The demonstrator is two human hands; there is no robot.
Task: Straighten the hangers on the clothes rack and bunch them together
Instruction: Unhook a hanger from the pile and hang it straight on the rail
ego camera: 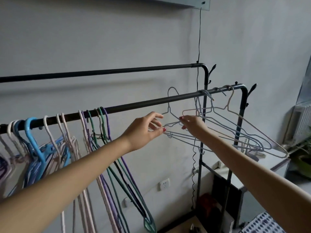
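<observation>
A dark clothes rack has a near rail (138,104) and a higher far rail (101,72). Many coloured hangers (94,128) hang bunched on the left half of the near rail. Several thin pale wire hangers (235,125) hang askew near its right end. One pale blue wire hanger (170,101) is lifted, its hook above the rail. My left hand (144,130) pinches the left ends of the wire hangers between thumb and fingers. Just to its right, my right hand (191,123) grips the lifted hanger's shoulder wire.
A black cord (199,39) hangs down the wall behind the rack's right end. The rack's right post (243,105) carries side hooks. A white shelf (235,179), a plant (304,158) and a window lie to the right. A wall socket (164,184) sits low.
</observation>
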